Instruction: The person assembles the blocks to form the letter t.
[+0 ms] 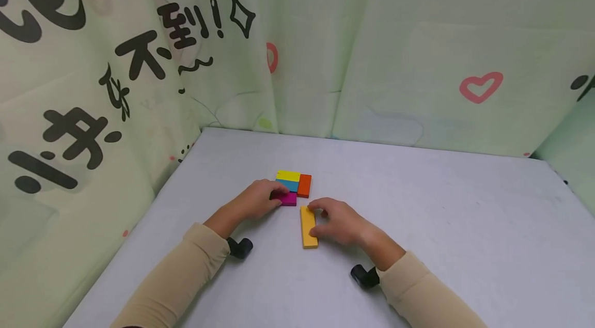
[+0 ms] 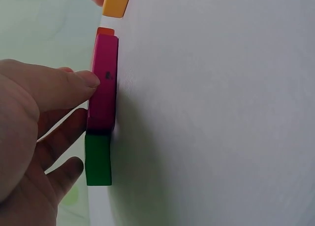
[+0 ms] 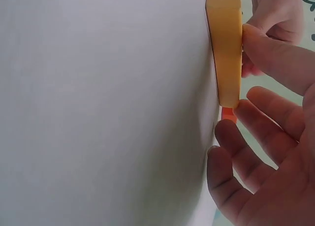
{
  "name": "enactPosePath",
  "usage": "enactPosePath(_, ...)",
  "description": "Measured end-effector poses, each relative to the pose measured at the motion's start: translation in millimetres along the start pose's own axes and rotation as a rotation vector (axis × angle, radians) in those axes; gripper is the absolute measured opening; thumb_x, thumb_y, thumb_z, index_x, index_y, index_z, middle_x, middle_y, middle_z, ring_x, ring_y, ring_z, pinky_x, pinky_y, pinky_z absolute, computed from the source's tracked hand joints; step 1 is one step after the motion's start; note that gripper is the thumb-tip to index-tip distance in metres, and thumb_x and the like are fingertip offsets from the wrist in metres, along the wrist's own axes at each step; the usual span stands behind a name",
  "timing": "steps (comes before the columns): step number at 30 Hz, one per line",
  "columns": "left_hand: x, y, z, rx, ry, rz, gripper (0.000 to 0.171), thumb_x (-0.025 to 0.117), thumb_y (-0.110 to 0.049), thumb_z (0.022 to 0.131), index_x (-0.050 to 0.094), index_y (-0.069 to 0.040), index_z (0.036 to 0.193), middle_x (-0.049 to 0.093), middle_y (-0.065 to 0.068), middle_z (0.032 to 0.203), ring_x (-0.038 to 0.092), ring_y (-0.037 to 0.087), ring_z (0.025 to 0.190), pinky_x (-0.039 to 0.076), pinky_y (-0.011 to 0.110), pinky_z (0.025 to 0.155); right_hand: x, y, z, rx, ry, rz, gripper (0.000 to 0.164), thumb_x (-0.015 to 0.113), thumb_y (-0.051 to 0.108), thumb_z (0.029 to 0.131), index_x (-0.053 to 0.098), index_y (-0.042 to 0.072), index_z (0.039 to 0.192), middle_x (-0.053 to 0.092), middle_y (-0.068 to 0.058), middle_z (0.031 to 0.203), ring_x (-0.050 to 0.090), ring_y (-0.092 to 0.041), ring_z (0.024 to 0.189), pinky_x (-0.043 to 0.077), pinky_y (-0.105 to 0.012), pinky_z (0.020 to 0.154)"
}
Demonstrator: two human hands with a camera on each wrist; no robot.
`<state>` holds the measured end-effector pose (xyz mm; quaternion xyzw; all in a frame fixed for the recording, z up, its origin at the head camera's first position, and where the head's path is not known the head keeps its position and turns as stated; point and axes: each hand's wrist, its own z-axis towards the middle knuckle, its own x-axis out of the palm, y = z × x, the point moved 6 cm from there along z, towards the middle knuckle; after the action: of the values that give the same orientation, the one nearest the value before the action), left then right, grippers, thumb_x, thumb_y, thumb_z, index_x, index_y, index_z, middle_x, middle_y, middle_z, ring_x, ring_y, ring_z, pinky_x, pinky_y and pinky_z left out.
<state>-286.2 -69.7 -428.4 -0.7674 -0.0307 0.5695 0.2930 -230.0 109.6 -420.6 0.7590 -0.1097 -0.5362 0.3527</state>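
A magenta block (image 1: 289, 199) lies at the near side of a tight group of colored blocks. My left hand (image 1: 258, 198) holds it, thumb (image 2: 88, 79) on its near face and the other fingers partly hidden behind. A green block (image 2: 98, 159) adjoins its left end, covered by the hand in the head view. Beyond lie a blue block (image 1: 288, 185), a yellow block (image 1: 288, 175) and an orange-red block (image 1: 304, 185). Nearer and apart from the group, an orange-yellow block (image 1: 308, 232) lies lengthwise. My right hand (image 1: 341, 222) holds it, thumb on its edge and index fingertip at its far end.
The blocks lie on a white-covered table (image 1: 441, 235). A pale green curtain (image 1: 395, 49) with printed characters and hearts hangs along the back and left edges. Black wrist devices (image 1: 364, 276) stick out below both sleeves.
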Motion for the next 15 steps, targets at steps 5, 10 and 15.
enactPosePath(5,-0.2,-1.1,-0.3,-0.003,0.006,-0.006,0.034,0.070,-0.012,0.095,0.067,-0.013,0.129,0.064,0.004,0.126,0.053,0.025,0.122,0.044,0.043,0.106,-0.1,1.7,-1.2,-0.018,-0.001,-0.028,0.054,0.080,0.020,0.087,0.061,0.008,0.135,0.059,-0.007,0.135,0.056,-0.026,0.115,0.046,-0.046,0.101)
enactPosePath(10,-0.2,-1.3,-0.8,-0.003,0.014,-0.001,0.033,0.070,-0.013,0.096,0.067,-0.014,0.129,0.064,0.003,0.127,0.053,0.025,0.123,0.044,0.043,0.106,-0.3,2.4,-1.2,-0.039,0.018,-0.072,0.056,0.078,0.023,0.088,0.059,0.007,0.138,0.058,-0.008,0.138,0.057,-0.027,0.116,0.045,-0.046,0.102)
enactPosePath(15,0.4,-2.9,-0.9,-0.002,0.026,-0.007,0.032,0.070,-0.013,0.096,0.068,-0.014,0.128,0.064,0.003,0.125,0.053,0.025,0.121,0.045,0.042,0.104,-1.0,2.7,-0.9,-0.047,0.026,-0.093,0.059,0.079,0.024,0.088,0.058,0.006,0.140,0.058,-0.009,0.139,0.054,-0.030,0.122,0.044,-0.047,0.104)
